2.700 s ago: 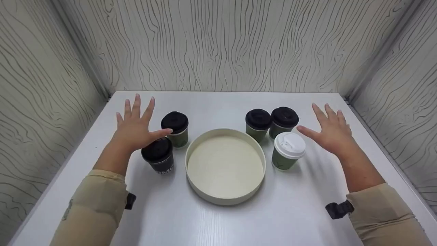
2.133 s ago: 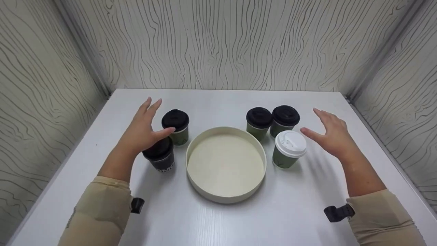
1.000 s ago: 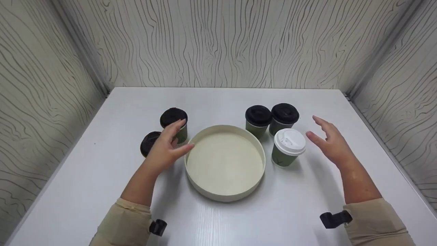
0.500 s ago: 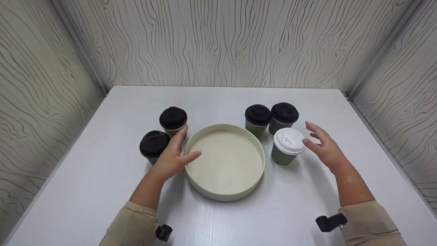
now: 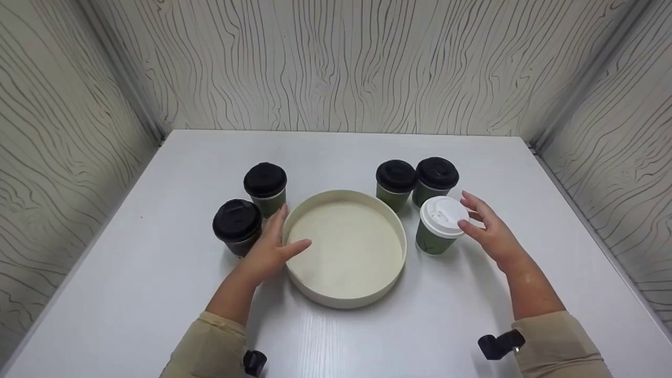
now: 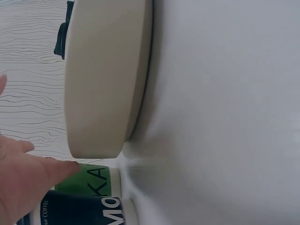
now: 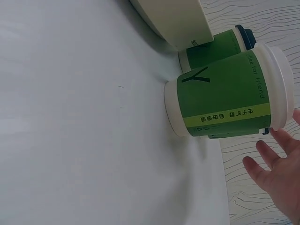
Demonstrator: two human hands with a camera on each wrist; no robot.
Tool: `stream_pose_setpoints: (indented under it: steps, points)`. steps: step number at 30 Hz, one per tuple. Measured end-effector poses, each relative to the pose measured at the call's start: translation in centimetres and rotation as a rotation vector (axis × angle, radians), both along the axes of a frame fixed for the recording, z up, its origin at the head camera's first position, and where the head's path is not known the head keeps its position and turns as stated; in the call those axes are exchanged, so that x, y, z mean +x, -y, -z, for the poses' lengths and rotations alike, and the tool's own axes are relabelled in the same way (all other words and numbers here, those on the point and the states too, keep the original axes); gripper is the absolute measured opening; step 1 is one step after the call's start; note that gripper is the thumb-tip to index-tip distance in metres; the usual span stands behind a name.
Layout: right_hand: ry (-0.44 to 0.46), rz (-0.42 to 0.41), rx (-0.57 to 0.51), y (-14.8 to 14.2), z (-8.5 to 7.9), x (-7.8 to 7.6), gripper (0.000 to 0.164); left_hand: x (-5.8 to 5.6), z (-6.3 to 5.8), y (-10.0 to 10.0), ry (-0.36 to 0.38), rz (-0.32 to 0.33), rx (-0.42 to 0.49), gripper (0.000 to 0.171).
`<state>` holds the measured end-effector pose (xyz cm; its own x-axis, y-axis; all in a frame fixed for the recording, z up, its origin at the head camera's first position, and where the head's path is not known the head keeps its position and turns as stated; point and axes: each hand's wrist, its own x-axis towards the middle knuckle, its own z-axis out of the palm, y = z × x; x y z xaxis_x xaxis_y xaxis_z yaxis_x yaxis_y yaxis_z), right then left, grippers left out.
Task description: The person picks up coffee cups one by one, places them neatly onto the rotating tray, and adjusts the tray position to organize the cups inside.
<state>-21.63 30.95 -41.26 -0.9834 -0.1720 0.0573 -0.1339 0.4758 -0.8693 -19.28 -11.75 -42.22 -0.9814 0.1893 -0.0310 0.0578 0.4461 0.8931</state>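
A round cream tray (image 5: 345,247) with a low wall stands in the middle of the white table. My left hand (image 5: 269,256) is at its left side, thumb reaching over the rim and fingers extended along the outer wall. Left of that hand are a dark cup with a black lid (image 5: 237,220) and a green cup with a black lid (image 5: 265,181). To the tray's right stands a green paper cup with a white lid (image 5: 440,226), upright. My right hand (image 5: 493,236) is beside it, thumb and fingertips right at the lid's edge, fingers spread in the right wrist view.
Behind the white-lidded cup, two more black-lidded cups stand side by side, a green cup (image 5: 396,178) and a darker cup (image 5: 437,176). Wood-grain patterned panels (image 5: 336,68) enclose the table (image 5: 336,346) at the back and both sides.
My left hand has moved from over the left cups rightward and down to the tray's rim. My right hand has lowered and come left to the white lid, its spread fingers drawing in.
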Motion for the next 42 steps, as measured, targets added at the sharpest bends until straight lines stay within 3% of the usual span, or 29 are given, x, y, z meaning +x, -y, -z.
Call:
stream_pose_setpoints:
  steps: [5,10,20,32,42]
  points:
    - [0.012,-0.001,-0.026,0.1,0.1,0.0,0.068,-0.1,0.9,0.1,0.069,-0.018,0.007,0.102]
    - [0.018,-0.002,-0.035,0.1,0.2,-0.1,0.071,-0.2,1.7,0.2,0.161,-0.056,0.069,0.103]
    - [0.015,-0.009,-0.044,0.2,0.5,-0.1,0.074,-0.6,2.9,0.4,0.234,-0.076,0.130,0.094]
    - [0.035,0.003,-0.039,0.2,1.0,-0.1,0.082,-0.8,3.6,1.2,0.369,-0.099,0.459,0.064]
    - [0.022,0.022,-0.054,0.4,1.4,-0.2,0.089,-0.4,4.4,1.9,0.480,-0.080,0.627,0.058]
